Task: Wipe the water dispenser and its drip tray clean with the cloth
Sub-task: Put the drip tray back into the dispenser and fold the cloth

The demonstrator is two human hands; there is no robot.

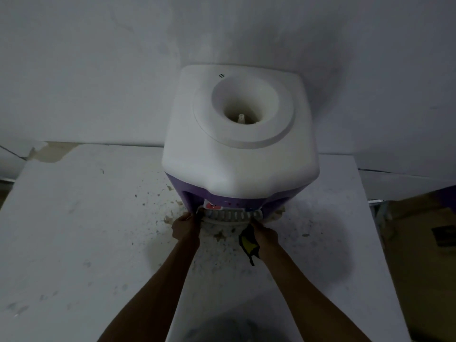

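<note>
A white water dispenser (237, 144) with a purple front stands on a white table (74, 230), its bottle well open on top. At its foot sits the slotted white drip tray (230, 215). My left hand (186, 228) grips the tray's left end. My right hand (265, 239) grips the tray's right end and also holds a dark and yellow cloth (248, 243), which hangs below the fingers.
The table top around the dispenser is speckled with chipped, stained patches (170, 218). A white wall (98, 70) rises right behind. A brown cardboard box (419, 255) stands to the right of the table. A round greyish object (222, 329) lies at the bottom edge.
</note>
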